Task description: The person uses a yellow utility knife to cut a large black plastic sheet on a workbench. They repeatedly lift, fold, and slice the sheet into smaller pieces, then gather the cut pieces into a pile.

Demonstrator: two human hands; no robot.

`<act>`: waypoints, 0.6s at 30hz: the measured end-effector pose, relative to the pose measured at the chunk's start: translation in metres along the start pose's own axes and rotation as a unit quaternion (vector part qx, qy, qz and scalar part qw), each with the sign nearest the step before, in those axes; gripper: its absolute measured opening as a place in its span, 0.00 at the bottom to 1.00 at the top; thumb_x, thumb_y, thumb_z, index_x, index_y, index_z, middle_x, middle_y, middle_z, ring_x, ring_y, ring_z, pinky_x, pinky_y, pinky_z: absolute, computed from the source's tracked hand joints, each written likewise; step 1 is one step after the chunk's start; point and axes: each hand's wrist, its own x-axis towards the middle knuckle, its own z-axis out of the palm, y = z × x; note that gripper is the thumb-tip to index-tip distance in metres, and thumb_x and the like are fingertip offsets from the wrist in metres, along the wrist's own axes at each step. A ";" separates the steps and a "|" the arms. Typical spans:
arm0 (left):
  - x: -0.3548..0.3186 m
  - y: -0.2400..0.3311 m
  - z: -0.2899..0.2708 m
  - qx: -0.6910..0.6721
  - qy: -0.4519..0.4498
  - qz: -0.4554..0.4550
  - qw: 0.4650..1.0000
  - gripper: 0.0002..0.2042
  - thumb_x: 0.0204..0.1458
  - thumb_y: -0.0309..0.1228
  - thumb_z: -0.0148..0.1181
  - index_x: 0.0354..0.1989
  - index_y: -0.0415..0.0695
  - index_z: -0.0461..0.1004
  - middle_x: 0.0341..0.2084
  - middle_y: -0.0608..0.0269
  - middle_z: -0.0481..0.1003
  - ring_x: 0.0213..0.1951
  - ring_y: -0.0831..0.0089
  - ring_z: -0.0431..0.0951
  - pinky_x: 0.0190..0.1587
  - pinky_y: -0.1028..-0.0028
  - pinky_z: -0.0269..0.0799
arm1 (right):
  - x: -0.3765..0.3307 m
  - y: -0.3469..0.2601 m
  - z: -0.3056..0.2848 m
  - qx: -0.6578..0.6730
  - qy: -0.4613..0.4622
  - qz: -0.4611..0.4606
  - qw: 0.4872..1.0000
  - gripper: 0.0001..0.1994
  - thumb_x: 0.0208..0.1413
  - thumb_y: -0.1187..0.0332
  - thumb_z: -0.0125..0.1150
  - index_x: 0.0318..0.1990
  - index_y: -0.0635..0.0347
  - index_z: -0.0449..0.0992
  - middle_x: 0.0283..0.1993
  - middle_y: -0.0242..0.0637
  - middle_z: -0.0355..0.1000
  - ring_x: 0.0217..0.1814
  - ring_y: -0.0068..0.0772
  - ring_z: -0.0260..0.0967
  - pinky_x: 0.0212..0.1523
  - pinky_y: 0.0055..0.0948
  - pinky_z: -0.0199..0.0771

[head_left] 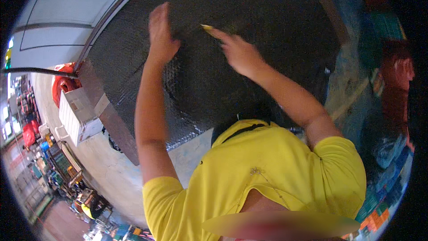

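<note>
Right hand (pixel 240 56) and left hand (pixel 162 35) over a black, textured sheet (pixel 276 13)

Gripped in the right hand above the sheet, a slim, yellow, pale-tipped tool (pixel 207 27) lies aslant, tip pointing left and slightly away from the body. The left hand is open, fingers extended; contact cannot be told. Glossy ripples mark the sheet's near edge. Leftward: a white, ribbed box (pixel 73 115), pale floor (pixel 104 172).

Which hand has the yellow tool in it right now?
The right hand: the small yellow tool juts from its fingers over the black sheet. The left hand is open, with no tool visible in it.
</note>
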 end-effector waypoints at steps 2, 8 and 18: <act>0.035 0.011 0.022 -0.013 -0.146 0.093 0.985 0.46 0.32 0.28 0.73 0.65 0.70 0.58 0.69 0.65 0.49 0.70 0.53 0.43 0.69 0.49 0.41 | 0.016 -0.037 0.017 -0.013 0.015 0.028 0.999 0.29 0.59 0.71 0.46 0.67 0.33 0.54 0.43 0.53 0.69 0.43 0.56 0.72 0.42 0.45 0.76; 0.056 -0.003 0.023 0.243 -0.220 0.166 0.930 0.32 0.33 0.45 0.71 0.52 0.86 0.69 0.69 0.78 0.47 0.70 0.55 0.39 0.65 0.35 0.38 | -0.145 -0.022 -0.024 -0.099 -0.106 0.133 0.980 0.33 0.57 0.72 0.48 0.67 0.25 0.51 0.38 0.50 0.67 0.36 0.53 0.73 0.34 0.45 0.77; 0.005 -0.131 0.001 0.282 0.062 -0.289 0.913 0.42 0.44 0.67 0.53 0.59 0.44 0.67 0.64 0.50 0.57 0.65 0.52 0.53 0.60 0.39 0.49 | -0.331 0.075 0.025 -0.142 0.125 0.343 0.920 0.27 0.47 0.67 0.63 0.57 0.58 0.65 0.49 0.50 0.67 0.52 0.54 0.65 0.51 0.50 0.68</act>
